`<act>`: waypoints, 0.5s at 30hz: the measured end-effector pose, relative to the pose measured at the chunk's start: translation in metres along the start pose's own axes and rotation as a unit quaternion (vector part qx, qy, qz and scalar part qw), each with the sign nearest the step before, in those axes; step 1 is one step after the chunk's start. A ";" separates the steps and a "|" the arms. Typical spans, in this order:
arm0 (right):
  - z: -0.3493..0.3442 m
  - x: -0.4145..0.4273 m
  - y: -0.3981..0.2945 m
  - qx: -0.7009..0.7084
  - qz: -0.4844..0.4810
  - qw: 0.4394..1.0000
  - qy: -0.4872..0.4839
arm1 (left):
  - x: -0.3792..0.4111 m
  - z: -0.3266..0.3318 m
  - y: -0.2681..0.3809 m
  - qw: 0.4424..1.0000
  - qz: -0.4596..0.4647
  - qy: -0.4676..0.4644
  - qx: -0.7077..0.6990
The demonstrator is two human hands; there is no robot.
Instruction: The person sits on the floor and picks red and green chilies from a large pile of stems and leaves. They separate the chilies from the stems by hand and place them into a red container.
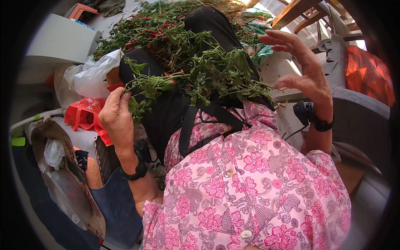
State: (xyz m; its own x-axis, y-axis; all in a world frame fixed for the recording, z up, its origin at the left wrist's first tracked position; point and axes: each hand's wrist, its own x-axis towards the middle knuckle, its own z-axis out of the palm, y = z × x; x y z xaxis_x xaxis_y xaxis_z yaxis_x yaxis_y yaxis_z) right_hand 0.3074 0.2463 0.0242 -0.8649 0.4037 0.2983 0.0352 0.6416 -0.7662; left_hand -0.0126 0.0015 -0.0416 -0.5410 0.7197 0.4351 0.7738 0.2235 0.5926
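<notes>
A leafy green pepper sprig [150, 85] is pinched between the thumb and fingers of my left hand [117, 114], above my left thigh. My right hand [301, 67] is raised at the right with thumb and fingers spread, holding nothing. Wilted pepper plants [218, 70] lie across my lap, their stem ends pointing toward my right hand. Beyond my knees spreads a large heap of pulled plants [140, 34] with red chili peppers among the leaves. Where the lap plants and the heap overlap, I cannot tell them apart.
At the left are a white cabinet [62, 37], a clear plastic bag [93, 76], a red bag [84, 114] and a worn tray-like container [51, 131] holding plastic. To the right stand a grey upholstered seat [359, 115], an orange-red bag [368, 75] and wooden furniture legs [293, 15].
</notes>
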 end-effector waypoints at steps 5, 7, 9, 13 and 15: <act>0.059 -0.039 0.034 -0.136 0.086 0.984 -0.077 | 0.001 -0.009 -0.005 0.999 -0.051 0.003 -0.013; 0.068 -0.040 0.036 -0.167 0.078 0.982 -0.047 | 0.002 -0.009 -0.004 0.998 -0.055 0.012 -0.018; 0.073 -0.040 0.039 -0.185 0.074 0.979 -0.031 | 0.005 -0.011 -0.001 0.998 -0.066 0.008 -0.017; 0.071 -0.039 0.050 -0.197 0.066 0.978 -0.018 | 0.006 -0.014 0.004 0.998 -0.062 0.007 -0.014; 0.067 -0.036 0.050 -0.202 0.058 0.978 -0.017 | 0.007 -0.015 0.005 0.998 -0.055 0.005 -0.015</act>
State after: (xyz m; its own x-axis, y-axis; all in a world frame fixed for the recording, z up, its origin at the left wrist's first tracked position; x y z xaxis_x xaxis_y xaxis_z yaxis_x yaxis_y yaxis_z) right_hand 0.3070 0.2202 -0.0628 -0.8588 0.4720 0.1989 0.3229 0.8003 -0.5052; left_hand -0.0172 -0.0015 -0.0253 -0.6252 0.6850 0.3739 0.6998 0.2799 0.6573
